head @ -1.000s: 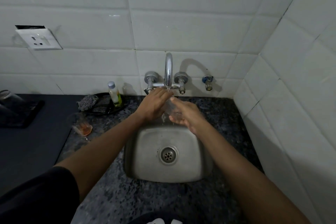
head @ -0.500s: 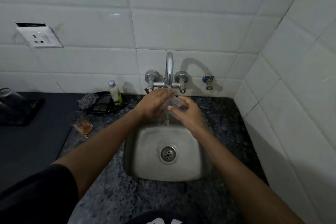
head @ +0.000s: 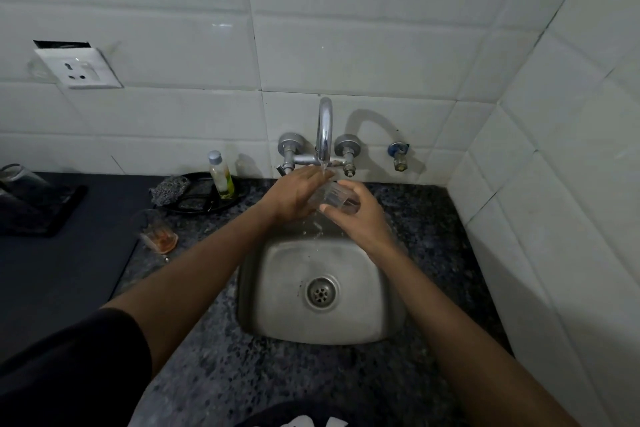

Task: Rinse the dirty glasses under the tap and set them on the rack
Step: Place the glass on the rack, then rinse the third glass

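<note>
The clear glass [head: 333, 197] sits tilted right under the tap [head: 325, 135] so water runs through it into the sink [head: 388, 319]. Right hand [head: 356, 215] grips it; left hand [head: 294, 196] cups its other side, probably rubbing. Another dirty glass [head: 157, 230] waits on the tabletop [head: 214, 367].

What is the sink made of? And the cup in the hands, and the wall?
The sink looks like brushed steel: dull grey, with a soft shine. The cup seems to be clear glass or maybe plastic, since you can see through it. The wall looks like glossy white ceramic tile, with grout lines and small bright reflections.
</note>
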`<action>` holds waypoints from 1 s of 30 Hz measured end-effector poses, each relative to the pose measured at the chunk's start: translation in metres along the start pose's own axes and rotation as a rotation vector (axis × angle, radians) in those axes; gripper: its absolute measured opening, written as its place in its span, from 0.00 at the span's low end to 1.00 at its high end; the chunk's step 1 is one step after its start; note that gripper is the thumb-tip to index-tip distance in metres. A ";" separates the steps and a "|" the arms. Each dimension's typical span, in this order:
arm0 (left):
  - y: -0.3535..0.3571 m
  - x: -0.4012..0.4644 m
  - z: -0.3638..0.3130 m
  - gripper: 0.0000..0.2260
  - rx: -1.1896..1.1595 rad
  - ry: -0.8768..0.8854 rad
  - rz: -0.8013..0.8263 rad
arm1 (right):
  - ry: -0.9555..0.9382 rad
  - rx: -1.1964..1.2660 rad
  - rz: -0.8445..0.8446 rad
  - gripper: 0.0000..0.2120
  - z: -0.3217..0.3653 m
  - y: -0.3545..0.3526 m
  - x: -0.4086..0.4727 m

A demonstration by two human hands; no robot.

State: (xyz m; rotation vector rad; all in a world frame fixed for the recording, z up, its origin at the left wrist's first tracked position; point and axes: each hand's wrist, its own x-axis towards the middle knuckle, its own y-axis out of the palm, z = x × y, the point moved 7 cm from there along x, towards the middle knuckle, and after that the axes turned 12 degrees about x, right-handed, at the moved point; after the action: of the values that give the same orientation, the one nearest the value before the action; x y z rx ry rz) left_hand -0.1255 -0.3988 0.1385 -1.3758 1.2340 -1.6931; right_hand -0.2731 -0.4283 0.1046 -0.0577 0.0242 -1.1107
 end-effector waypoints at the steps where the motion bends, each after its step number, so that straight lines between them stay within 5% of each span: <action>1: 0.000 0.001 0.000 0.27 0.003 0.005 0.003 | 0.029 0.028 0.003 0.27 -0.001 0.001 -0.001; 6: 0.003 0.000 0.001 0.23 -0.008 -0.007 -0.019 | 0.393 0.395 0.030 0.19 -0.011 0.010 -0.003; 12: 0.002 0.002 0.002 0.20 -0.077 -0.043 0.004 | -0.012 -0.094 -0.008 0.28 0.005 0.002 -0.002; 18: -0.003 0.003 -0.002 0.22 -0.071 0.003 -0.043 | 0.385 0.355 -0.011 0.26 -0.014 0.009 0.000; 24: 0.002 0.004 -0.002 0.25 -0.102 -0.004 -0.017 | -0.072 -0.150 0.009 0.27 0.012 -0.003 -0.006; 27: 0.002 0.005 0.001 0.23 -0.096 -0.021 -0.042 | 0.101 0.011 -0.030 0.34 0.000 -0.003 -0.005; 30: 0.003 0.003 0.000 0.21 -0.155 -0.069 -0.110 | 0.197 0.084 -0.055 0.29 -0.005 -0.003 -0.001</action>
State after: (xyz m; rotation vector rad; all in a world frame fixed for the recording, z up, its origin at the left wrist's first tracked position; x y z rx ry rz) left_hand -0.1264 -0.4022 0.1371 -1.6069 1.2937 -1.6366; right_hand -0.2763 -0.4283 0.0995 0.1268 0.1529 -1.1680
